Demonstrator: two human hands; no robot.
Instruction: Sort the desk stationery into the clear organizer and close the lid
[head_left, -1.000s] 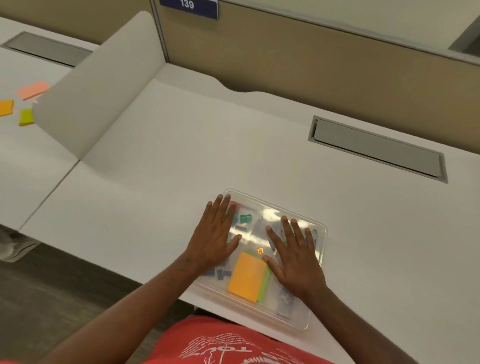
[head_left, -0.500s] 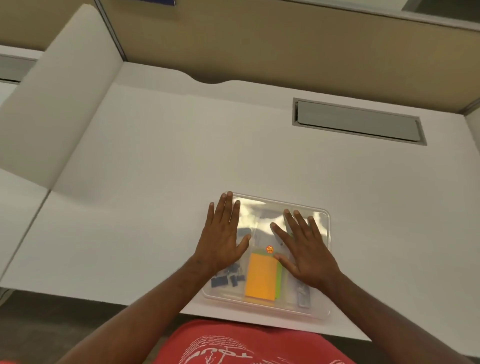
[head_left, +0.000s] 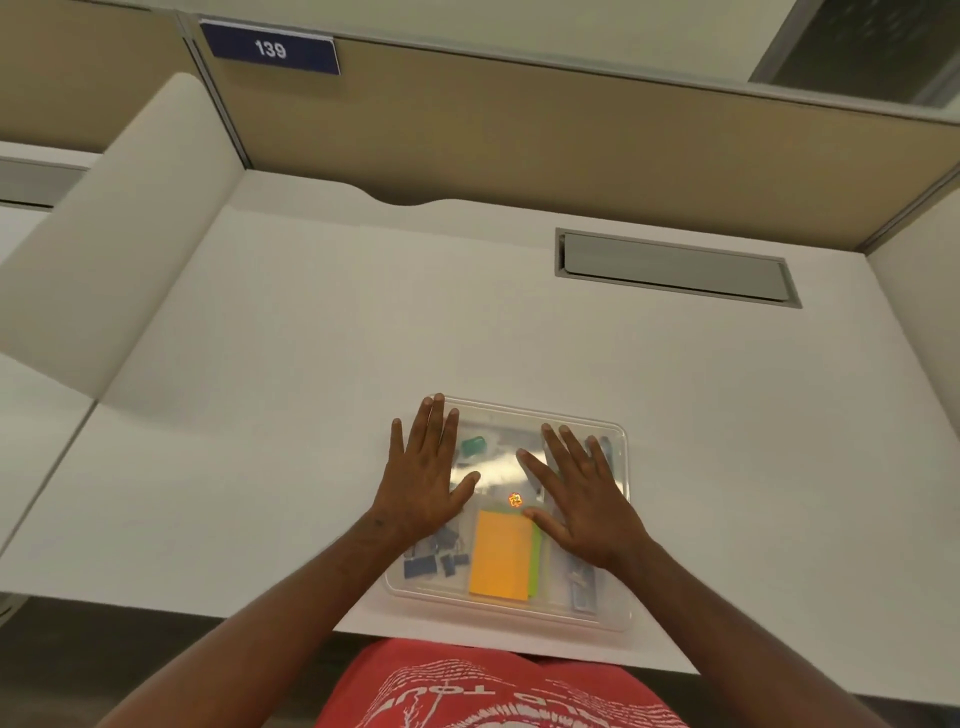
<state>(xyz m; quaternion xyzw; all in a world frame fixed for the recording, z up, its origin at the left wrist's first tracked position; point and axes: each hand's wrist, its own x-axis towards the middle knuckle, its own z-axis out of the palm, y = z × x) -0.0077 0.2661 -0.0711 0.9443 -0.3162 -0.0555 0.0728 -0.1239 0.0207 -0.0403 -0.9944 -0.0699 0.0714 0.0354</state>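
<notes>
The clear organizer (head_left: 519, 608) lies at the near edge of the white desk with its transparent lid down over it. Through the lid I see an orange sticky-note pad (head_left: 500, 555) on a green pad (head_left: 536, 561), several blue binder clips (head_left: 434, 561) at the near left, a teal item (head_left: 473, 445) at the far left, and grey clips (head_left: 582, 584) at the right. My left hand (head_left: 423, 478) rests flat, fingers spread, on the lid's left half. My right hand (head_left: 579, 496) lies flat on its right half.
A grey cable hatch (head_left: 675, 267) is set into the desk at the back right. A tan partition (head_left: 519, 130) with a "139" sign (head_left: 270, 49) closes the back. A white divider panel (head_left: 119, 223) stands at the left, another at the far right.
The head has tilted up and turned, so the sign is back in view. Both hands stay flat on the lid, and the organizer has not moved on the desk.
</notes>
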